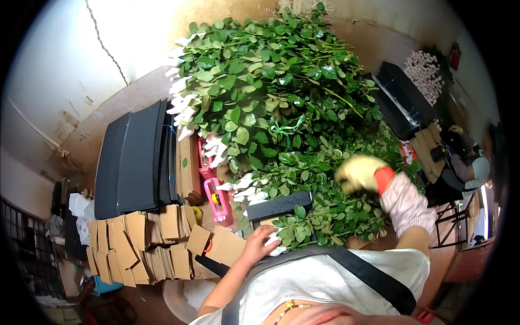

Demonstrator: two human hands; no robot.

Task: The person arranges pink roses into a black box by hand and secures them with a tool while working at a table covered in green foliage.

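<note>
My left hand (258,245), bare, is at the near edge of the bench with its fingers closed round white-wrapped flower heads (277,250). Their green leafy stems (325,223) stretch to the right, in front of my body. Over those leaves is my right hand (359,174), in a yellow glove with a red cuff. Its fingers bend downward, and I cannot make out whether they grip a stem. A dark block (280,206) lies just beyond my left hand, beside more white-wrapped heads (250,189).
A tall pile of leafy stems (281,81) fills the back. Pink tape dispensers (216,199), black sheets (135,162) and stacked brown cardboard pieces (127,241) stand to the left. At far right another person (476,170) sits near a black box (403,100).
</note>
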